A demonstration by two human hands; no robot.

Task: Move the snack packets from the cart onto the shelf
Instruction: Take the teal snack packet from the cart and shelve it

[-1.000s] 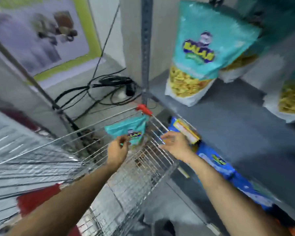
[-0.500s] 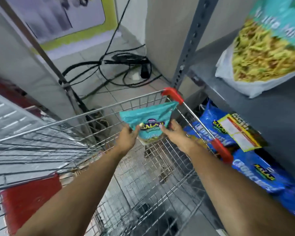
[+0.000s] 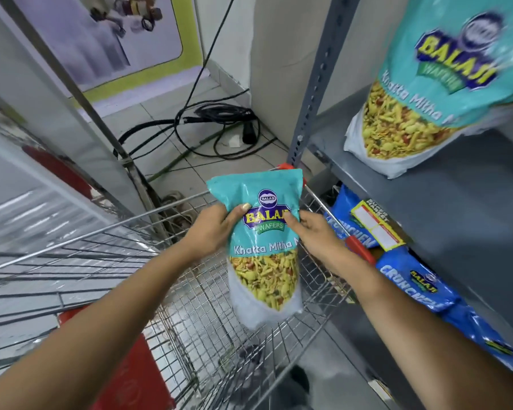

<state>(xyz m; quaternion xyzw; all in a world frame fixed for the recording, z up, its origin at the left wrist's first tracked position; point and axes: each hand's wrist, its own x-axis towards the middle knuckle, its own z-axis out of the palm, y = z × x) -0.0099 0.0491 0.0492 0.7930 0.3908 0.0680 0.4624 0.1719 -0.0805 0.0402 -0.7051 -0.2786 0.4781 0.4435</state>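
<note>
Above the wire basket of the silver metal shopping cart point(image 3: 190, 291), at the middle of the view, a teal plastic snack packet with a clear lower window showing yellow mix point(image 3: 264, 247) hangs upright and clear of the mesh. The left hand point(image 3: 214, 229) has its grip closed on the packet's left edge, thumb laid across the printed front, and the right hand point(image 3: 314, 235) pinches the opposite edge, so both grips are holding this one packet between them. At about 2 o'clock from it, the grey metal shelf point(image 3: 456, 202) already carries a larger-looking teal packet of the same kind point(image 3: 421, 93), standing near the shelf's front left corner; whether it came from the cart cannot be told. Bare grey shelf surface lies to the lower right of that packet, so there seems room for the held one. At 3 to 4 o'clock, below the shelf, blue plastic snack bags point(image 3: 412, 288) lie on a lower level beside the cart. As far as the mesh shows, the cart floor under the packet looks empty of further packets, though its near part is hidden by the arms and a red panel point(image 3: 125, 377) at 7 o'clock. By that reading the job is well along: this packet is lifted out but not yet shelved, and may be the last.
</note>
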